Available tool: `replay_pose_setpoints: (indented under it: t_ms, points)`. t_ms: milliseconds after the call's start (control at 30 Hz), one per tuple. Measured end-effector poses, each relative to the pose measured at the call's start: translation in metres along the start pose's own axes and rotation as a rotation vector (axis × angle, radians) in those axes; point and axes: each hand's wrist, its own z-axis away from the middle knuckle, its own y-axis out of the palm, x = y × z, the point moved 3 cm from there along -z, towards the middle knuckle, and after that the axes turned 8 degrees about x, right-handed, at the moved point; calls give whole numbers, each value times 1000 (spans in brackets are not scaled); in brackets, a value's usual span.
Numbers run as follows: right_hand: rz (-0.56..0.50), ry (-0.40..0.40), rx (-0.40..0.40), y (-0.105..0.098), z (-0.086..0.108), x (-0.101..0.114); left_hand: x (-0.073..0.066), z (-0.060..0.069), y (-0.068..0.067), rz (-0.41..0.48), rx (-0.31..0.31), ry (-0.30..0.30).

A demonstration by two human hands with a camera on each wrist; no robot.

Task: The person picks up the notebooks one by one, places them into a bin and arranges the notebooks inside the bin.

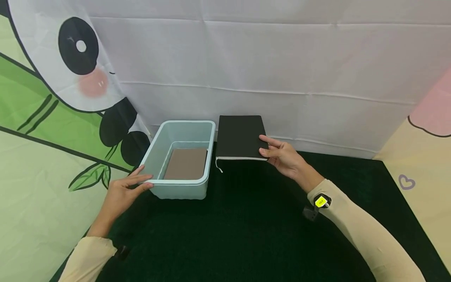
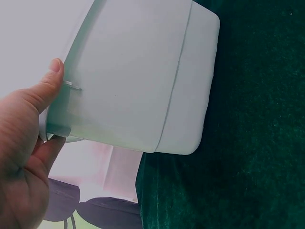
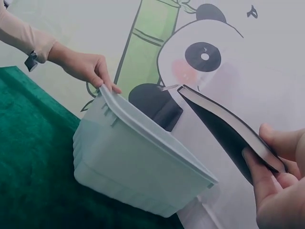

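Observation:
A black-covered notebook with white page edges and a ribbon marker is held in my right hand, thumb on one cover and fingers on the other. It is raised beside the right wall of a pale blue plastic bin. My left hand grips the bin's near left corner by the rim, as the left wrist view also shows, with the thumb along the rim. Inside the bin lies a flat grey-brown rectangle; its kind cannot be told. The right wrist view shows the notebook edge-on.
The bin stands on a dark green cloth-covered table, close to a white fabric backdrop. A printed panda with bamboo covers the cloth on the left. A yellow and pink printed cloth hangs on the right, past the table edge.

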Motion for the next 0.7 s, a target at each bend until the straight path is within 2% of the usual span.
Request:
replay_pose_setpoints:
  t_ms: [367, 700]
  points:
    - [1, 1, -7, 31, -29, 14, -2, -2, 0, 2, -2, 25]
    - [17, 10, -9, 58, -62, 5, -1, -1, 4, 13, -4, 20]
